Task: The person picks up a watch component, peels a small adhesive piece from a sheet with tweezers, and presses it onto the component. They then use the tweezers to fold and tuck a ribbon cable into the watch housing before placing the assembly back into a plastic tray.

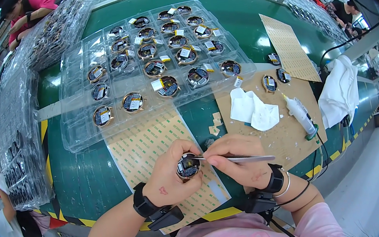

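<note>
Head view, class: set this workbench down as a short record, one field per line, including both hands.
Left hand: holding a round electronic unit
Right hand: gripping metal tweezers, tips at the unit
Tray: clear plastic, ahead of the hands, bearing rows of similar round units
Below the hands: tan patterned sheet
Toward the right: brown board, white nozzle-tipped tool, white wipes

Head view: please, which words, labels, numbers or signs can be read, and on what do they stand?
Near tan sheet: rows of green print, not copied here.
Pink shirt: pink lettering, not copied here.
Far tan sheet: print too small to read.
Round device in the left hand: any marking too small.
</note>
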Demonstrator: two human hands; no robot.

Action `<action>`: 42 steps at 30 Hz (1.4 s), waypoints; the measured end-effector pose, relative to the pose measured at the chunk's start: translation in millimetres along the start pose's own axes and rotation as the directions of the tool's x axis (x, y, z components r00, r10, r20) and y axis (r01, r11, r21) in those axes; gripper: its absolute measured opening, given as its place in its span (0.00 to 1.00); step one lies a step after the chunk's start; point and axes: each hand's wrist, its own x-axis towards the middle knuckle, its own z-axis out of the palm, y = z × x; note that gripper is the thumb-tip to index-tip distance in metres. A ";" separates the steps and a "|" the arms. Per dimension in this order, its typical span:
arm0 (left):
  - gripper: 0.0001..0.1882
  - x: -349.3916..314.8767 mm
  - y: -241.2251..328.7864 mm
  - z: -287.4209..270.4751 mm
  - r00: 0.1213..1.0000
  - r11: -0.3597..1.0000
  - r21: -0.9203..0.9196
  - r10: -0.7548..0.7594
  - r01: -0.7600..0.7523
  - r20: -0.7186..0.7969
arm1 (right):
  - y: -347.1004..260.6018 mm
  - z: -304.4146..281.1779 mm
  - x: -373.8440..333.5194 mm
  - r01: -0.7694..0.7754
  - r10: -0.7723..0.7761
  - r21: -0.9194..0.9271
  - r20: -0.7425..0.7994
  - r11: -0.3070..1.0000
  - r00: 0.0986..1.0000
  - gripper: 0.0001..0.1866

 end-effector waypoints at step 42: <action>0.27 -1.3 -4.0 -10.3 0.991 0.958 -0.285 -0.007 0.045 0.135 | 0.8 -0.5 -4.9 -0.268 0.247 0.415 0.105 0.869 0.963 0.05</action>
